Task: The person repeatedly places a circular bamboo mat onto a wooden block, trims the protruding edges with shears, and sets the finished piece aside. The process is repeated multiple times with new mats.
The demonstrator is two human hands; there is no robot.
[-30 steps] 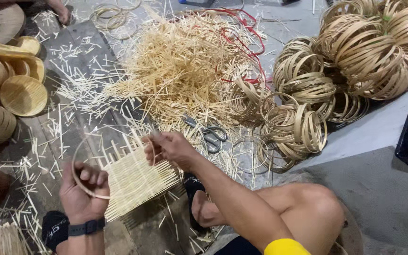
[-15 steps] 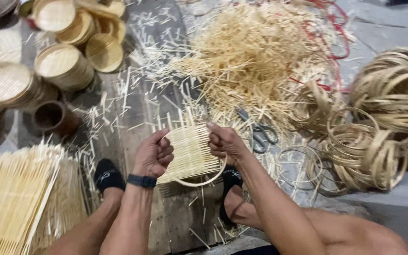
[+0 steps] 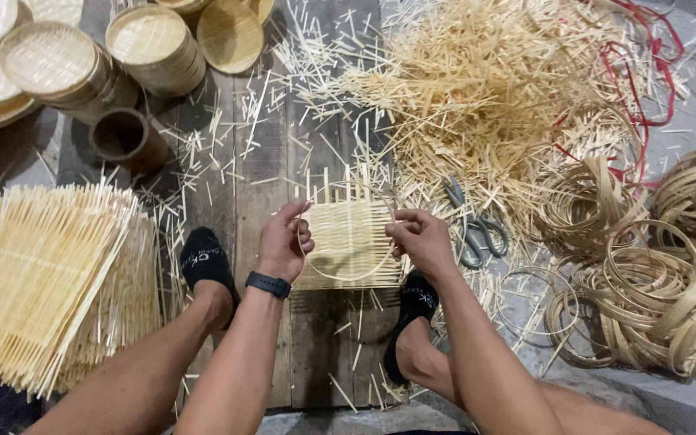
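Observation:
My left hand (image 3: 284,242) and my right hand (image 3: 419,237) grip opposite sides of a small woven bamboo mat (image 3: 350,246) with a thin bamboo ring (image 3: 348,276) laid over it. The mat is square, pale yellow, with loose strip ends sticking up at its far edge. A black watch sits on my left wrist. Both hands hold it above a dark wooden board (image 3: 263,169), between my two feet in black socks.
Grey scissors (image 3: 473,229) lie just right of the mat. A stack of woven mats (image 3: 42,278) is at left, finished round trays (image 3: 151,40) at top left, a heap of bamboo offcuts (image 3: 485,89) behind, coiled bamboo rings (image 3: 654,290) at right.
The view has swung left and settled. The mat and ring moved from my left side to the middle, and both hands now hold them by the edges.

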